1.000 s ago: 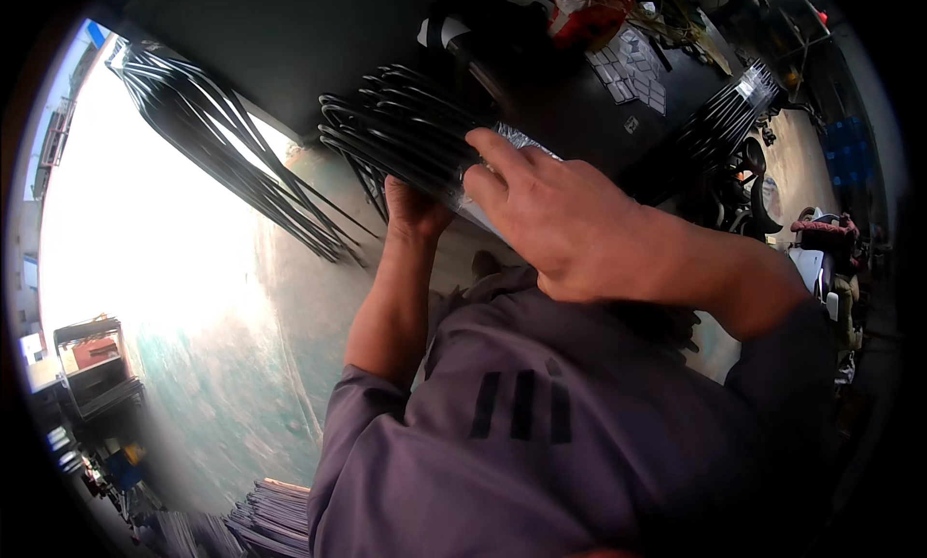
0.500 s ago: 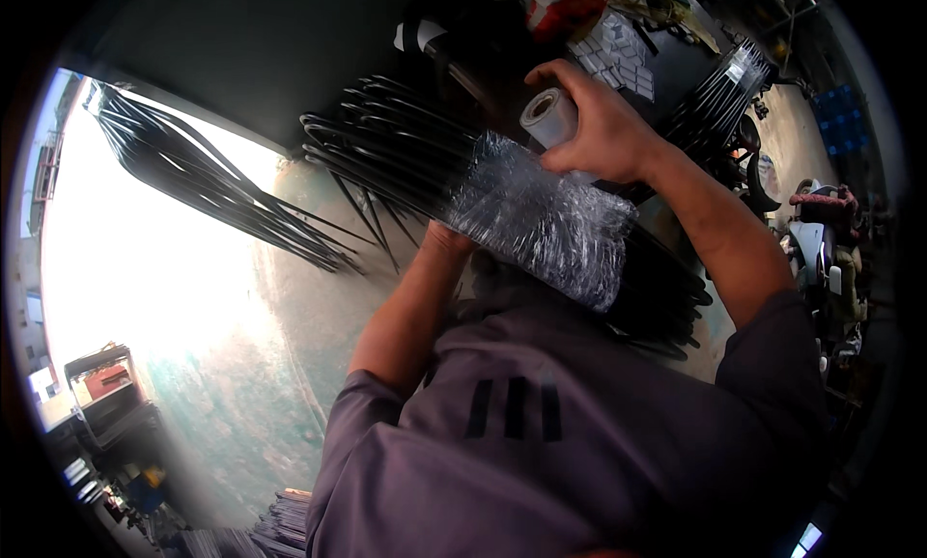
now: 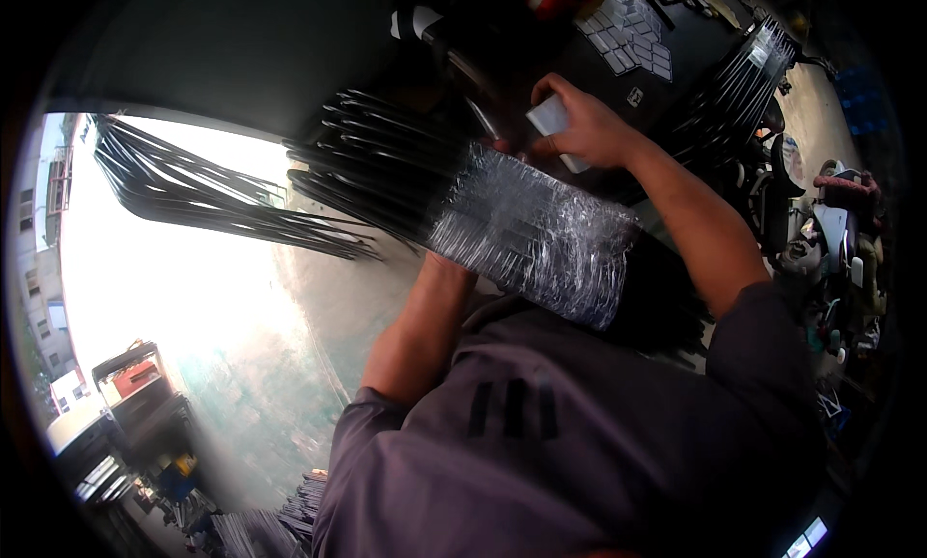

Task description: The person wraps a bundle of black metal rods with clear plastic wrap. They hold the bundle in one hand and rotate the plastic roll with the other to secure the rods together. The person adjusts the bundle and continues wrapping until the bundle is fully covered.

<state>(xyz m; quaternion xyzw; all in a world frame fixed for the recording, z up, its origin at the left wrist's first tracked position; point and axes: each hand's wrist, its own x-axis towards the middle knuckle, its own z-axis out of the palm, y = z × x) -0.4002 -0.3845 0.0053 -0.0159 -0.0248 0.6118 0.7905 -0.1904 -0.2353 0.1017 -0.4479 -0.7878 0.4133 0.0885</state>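
A thick bundle of black rods (image 3: 386, 177) with looped ends lies slantwise in front of my body. Clear stretch film (image 3: 541, 235) is wound around its middle, shiny and creased. My left hand (image 3: 449, 270) grips the bundle from beneath; most of it is hidden, though what look like fingertips show at the far edge. In my right hand (image 3: 601, 133) is a roll of stretch film (image 3: 550, 117), held just beyond the far edge of the wrapped part. My thumb and fingers curl around the roll.
Another bundle of bent black rods (image 3: 174, 186) stands out at the left, against bright light. A film-tied bundle (image 3: 744, 85) is at the upper right. Pale rectangular pieces (image 3: 628, 37) lie on the dark surface. More rods (image 3: 261, 529) are at the lower left.
My right hand has turned the roll, so its end with the core hole no longer shows. Fingertips now appear at the bundle's far edge. The view has shifted slightly.
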